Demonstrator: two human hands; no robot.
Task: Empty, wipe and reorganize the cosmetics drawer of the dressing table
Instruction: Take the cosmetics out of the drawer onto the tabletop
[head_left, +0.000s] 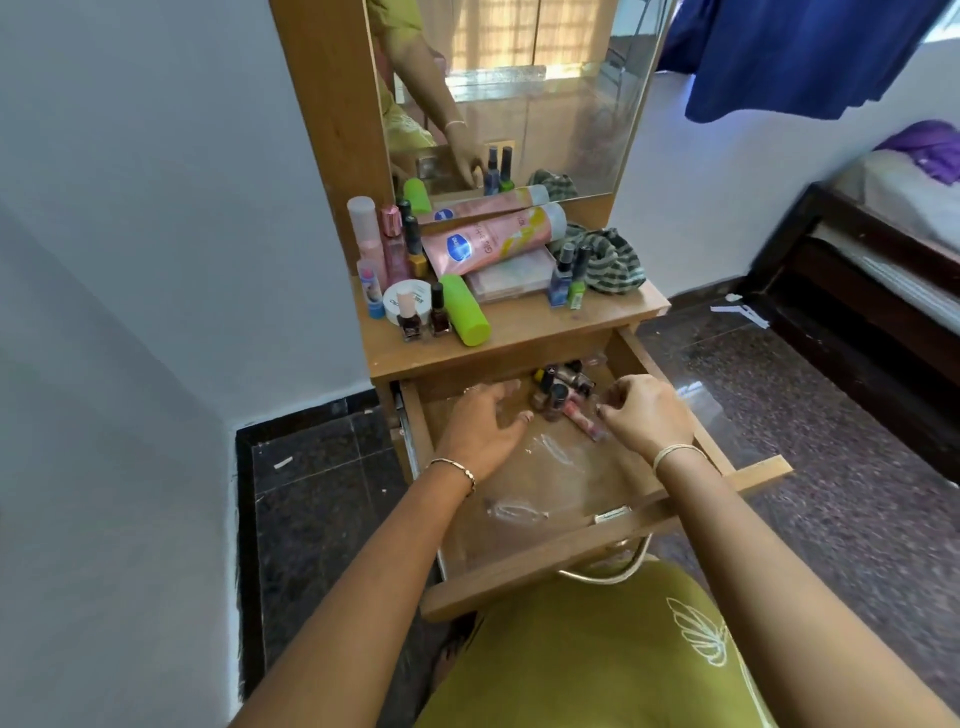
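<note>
currently the drawer (519, 569) of the dressing table stands pulled out toward the person. a cluster of small nail polish bottles (558, 389) and a pink tube (584, 422) lie at its far end, on a clear plastic liner (540, 467).

left hand (483, 423): fingers spread wide, resting flat on the liner just left of the cluster, holding nothing.

right hand (647, 415): fingers curled beside the pink tube; whether they pinch anything cannot be told.

handling, by judgement: the bottles are probably glass, light, smooth and breakable. take each round the body or by the cap, one or two at a time. the liner looks thin, limp and slippery, so lift it by an edge.

the tabletop (519, 335) already carries a pink lotion tube (488, 241), a green bottle (466, 312) and a striped cloth (615, 260).
</note>
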